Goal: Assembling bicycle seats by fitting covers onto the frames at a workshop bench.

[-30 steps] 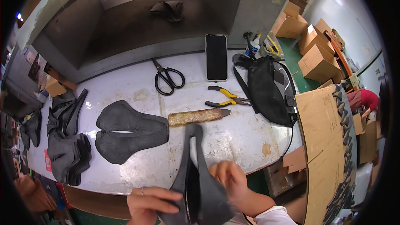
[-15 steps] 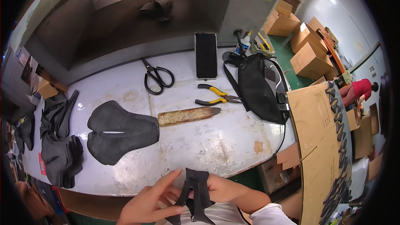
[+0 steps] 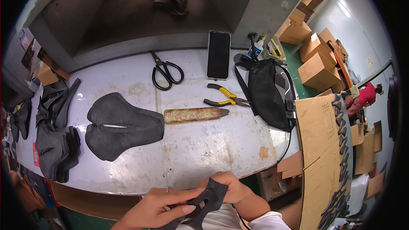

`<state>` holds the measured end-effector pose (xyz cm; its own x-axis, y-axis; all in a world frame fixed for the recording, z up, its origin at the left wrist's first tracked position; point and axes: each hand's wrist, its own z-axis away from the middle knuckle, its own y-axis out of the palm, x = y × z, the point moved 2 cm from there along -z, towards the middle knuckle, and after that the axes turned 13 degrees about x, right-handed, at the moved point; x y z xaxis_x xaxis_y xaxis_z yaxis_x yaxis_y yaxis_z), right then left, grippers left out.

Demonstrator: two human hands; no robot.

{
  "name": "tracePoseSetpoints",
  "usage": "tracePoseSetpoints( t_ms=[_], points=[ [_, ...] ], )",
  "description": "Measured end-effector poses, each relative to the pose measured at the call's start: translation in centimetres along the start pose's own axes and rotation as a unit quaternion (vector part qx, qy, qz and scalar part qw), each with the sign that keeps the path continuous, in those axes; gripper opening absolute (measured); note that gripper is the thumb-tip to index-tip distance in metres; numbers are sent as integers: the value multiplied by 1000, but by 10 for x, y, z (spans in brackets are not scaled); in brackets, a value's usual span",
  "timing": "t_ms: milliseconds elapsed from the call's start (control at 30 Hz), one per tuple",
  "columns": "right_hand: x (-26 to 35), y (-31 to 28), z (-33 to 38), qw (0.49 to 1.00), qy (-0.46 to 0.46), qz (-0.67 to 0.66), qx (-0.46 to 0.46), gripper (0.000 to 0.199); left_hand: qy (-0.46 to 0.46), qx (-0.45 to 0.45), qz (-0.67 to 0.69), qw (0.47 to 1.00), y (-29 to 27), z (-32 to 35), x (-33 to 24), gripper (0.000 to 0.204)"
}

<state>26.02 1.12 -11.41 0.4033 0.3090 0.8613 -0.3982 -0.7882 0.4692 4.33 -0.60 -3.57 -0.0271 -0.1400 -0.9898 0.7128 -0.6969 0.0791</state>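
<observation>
Down at the near edge of the table, I hold a black, flexible sheet piece (image 3: 218, 191) with a slot cut in it. My right hand (image 3: 233, 187) is closed around its far end. The fingers and thumb of my left hand (image 3: 164, 206) are closed on the side by the slot. Its lower part is partly hidden by my left hand. Flat on the table beyond lies a black saddle-shaped piece (image 3: 132, 134) with a narrow slit. A knife with a tape-wrapped handle (image 3: 194, 115) lies against its right tip.
Black-handled scissors (image 3: 168, 75), yellow-and-black pliers (image 3: 226, 96), a phone (image 3: 218, 55) and a black pouch (image 3: 266, 93) lie farther back. Stacked black pieces (image 3: 57, 151) sit at left. A cardboard sheet (image 3: 319, 145) stands at right; a person in red (image 3: 366, 95) is beyond.
My left fingers, spread apart before, have closed on the black piece. The piece has tilted and shifted slightly right with my right hand. The view has shifted a little.
</observation>
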Motion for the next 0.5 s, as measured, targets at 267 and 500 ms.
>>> tracePoseSetpoints(
  t_ms=[267, 500],
  points=[
    [-18, 4, 1, 929, 3, -348, 127, 34, 30, 77, 73, 994, -3, 4, 8, 42],
    [0, -3, -14, 990, -100, 57, 84, 22, -16, 124, 71, 990, -10, 3, 10, 41]
  ],
)
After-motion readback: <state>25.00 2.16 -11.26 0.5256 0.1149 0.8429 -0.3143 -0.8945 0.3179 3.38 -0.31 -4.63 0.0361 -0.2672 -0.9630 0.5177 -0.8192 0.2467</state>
